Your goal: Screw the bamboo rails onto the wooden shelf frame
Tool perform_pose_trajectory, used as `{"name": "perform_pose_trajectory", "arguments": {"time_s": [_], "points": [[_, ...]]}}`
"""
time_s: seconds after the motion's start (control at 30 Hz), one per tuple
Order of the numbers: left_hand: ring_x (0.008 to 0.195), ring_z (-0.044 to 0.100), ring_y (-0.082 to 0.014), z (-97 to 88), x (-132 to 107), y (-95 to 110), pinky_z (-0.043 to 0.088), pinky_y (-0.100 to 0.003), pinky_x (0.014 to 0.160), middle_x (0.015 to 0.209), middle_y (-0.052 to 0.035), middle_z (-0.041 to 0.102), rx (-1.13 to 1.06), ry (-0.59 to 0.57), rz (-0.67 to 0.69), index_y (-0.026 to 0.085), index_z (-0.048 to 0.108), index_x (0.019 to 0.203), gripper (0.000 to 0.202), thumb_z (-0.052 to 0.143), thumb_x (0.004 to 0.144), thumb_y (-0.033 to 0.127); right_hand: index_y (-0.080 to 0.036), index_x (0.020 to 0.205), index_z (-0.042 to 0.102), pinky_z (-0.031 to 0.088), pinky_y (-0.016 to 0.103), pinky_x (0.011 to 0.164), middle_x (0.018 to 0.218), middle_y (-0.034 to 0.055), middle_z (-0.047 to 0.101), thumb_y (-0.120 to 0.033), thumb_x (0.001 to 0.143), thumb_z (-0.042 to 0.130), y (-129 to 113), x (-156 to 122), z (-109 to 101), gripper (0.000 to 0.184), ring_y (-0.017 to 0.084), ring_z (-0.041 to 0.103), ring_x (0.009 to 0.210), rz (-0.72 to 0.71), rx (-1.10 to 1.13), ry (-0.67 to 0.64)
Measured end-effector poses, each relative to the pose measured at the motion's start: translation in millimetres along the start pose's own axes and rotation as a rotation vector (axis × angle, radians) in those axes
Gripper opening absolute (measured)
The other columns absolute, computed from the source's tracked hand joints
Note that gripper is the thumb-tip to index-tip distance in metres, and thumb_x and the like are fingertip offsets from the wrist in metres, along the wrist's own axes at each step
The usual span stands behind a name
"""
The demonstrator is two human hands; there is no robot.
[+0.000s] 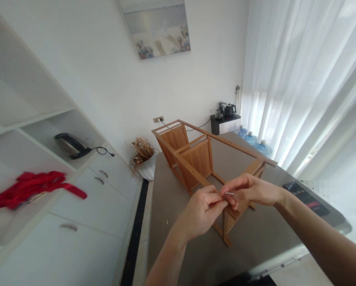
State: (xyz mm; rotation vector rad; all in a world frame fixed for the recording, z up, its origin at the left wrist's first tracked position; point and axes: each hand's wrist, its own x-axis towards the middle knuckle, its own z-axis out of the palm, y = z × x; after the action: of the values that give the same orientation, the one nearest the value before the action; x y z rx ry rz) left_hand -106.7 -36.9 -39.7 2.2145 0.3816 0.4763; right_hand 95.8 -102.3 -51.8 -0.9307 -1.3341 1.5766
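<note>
From the hands, a red cloth point(31, 188) lies at nine o'clock and a kettle point(72, 145) between nine and ten. The wooden frame point(196, 163) rests on the worktop point(166, 198), its far end towards eleven, its near end beneath the hands. The left hand point(200, 208) is closed in a pinch at a thin, pale piece point(229, 193); the right hand point(254, 190) curls its fingers round it, though whether they grip it I cannot tell. A dark flat item point(306, 198) lies at three.

Hands point(201, 208) nearly meeting, fingertips point(222, 203) pinched
</note>
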Motion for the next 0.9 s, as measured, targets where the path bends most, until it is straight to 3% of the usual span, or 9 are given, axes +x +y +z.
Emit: {"name": "perform_pose_trajectory", "arguments": {"time_s": [0.23, 0.37, 0.47, 0.57, 0.63, 0.77, 0.9], "points": [[0.077, 0.054, -0.0133, 6.7, -1, -3, 0.041, -0.026, 0.071, 0.077, -0.0020, 0.054, 0.061, 0.076, -0.001, 0.015, 0.066, 0.074, 0.030, 0.050, 0.095, 0.031, -0.018, 0.094, 0.071, 0.043, 0.023, 0.063, 0.083, 0.0036, 0.060, -0.033, 0.090, 0.055, 0, -7, 37, 0.022, 0.011, 0.055, 0.073, -0.323, -0.730, 0.388], [0.078, 0.053, -0.0132, 5.9, -1, -2, 0.040, -0.026, 0.073, 0.080, -0.0019, 0.055, 0.062, 0.057, 0.006, 0.017, 0.067, 0.079, 0.027, 0.048, 0.095, 0.028, -0.014, 0.083, 0.066, 0.037, 0.027, 0.063, 0.075, 0.0043, 0.058, -0.034, 0.093, 0.050, -13, -10, 36, 0.027, 0.013, 0.051, 0.069, -0.381, -1.189, 0.390], [0.077, 0.053, -0.0129, 5.0, 0, -1, 0.040, -0.026, 0.072, 0.078, -0.0011, 0.054, 0.061, 0.045, -0.008, 0.018, 0.068, 0.082, 0.026, 0.048, 0.095, 0.029, -0.015, 0.071, 0.060, 0.030, 0.027, 0.059, 0.069, 0.0023, 0.057, -0.031, 0.093, 0.047, -31, -13, 35, 0.030, 0.012, 0.046, 0.064, -0.316, -1.432, 0.310], [0.076, 0.052, -0.0126, 5.2, -1, -1, 0.040, -0.025, 0.071, 0.077, -0.0008, 0.053, 0.057, 0.050, -0.014, 0.017, 0.066, 0.080, 0.027, 0.048, 0.095, 0.028, -0.016, 0.064, 0.053, 0.025, 0.027, 0.056, 0.064, 0.0008, 0.057, -0.025, 0.091, 0.046, -45, -13, 40, 0.029, 0.010, 0.044, 0.060, -0.188, -1.507, 0.251], [0.076, 0.052, -0.0125, 6.1, -2, -1, 0.039, -0.025, 0.069, 0.077, -0.0007, 0.052, 0.046, 0.063, -0.013, 0.017, 0.065, 0.077, 0.027, 0.048, 0.095, 0.027, -0.016, 0.059, 0.048, 0.022, 0.028, 0.056, 0.061, 0.0007, 0.057, -0.024, 0.089, 0.046, -48, -11, 46, 0.031, 0.009, 0.042, 0.057, -0.114, -1.525, 0.277], [0.074, 0.051, -0.0121, 9.8, -4, -3, 0.040, -0.024, 0.068, 0.077, -0.0006, 0.051, 0.015, 0.094, -0.011, 0.016, 0.065, 0.077, 0.026, 0.048, 0.094, 0.025, -0.016, 0.055, 0.046, 0.017, 0.029, 0.053, 0.058, 0.0002, 0.057, -0.024, 0.087, 0.043, -44, -9, 60, 0.033, 0.008, 0.037, 0.052, -0.003, -1.535, 0.435], [0.074, 0.051, -0.0117, 14.9, -5, -4, 0.039, -0.024, 0.068, 0.076, -0.0001, 0.051, 0.013, 0.137, -0.008, 0.016, 0.062, 0.073, 0.025, 0.049, 0.094, 0.023, -0.016, 0.056, 0.051, 0.015, 0.029, 0.053, 0.060, 0.0016, 0.061, -0.023, 0.086, 0.041, -32, -9, 74, 0.032, 0.010, 0.044, 0.053, 0.032, -1.528, 0.597]]}}
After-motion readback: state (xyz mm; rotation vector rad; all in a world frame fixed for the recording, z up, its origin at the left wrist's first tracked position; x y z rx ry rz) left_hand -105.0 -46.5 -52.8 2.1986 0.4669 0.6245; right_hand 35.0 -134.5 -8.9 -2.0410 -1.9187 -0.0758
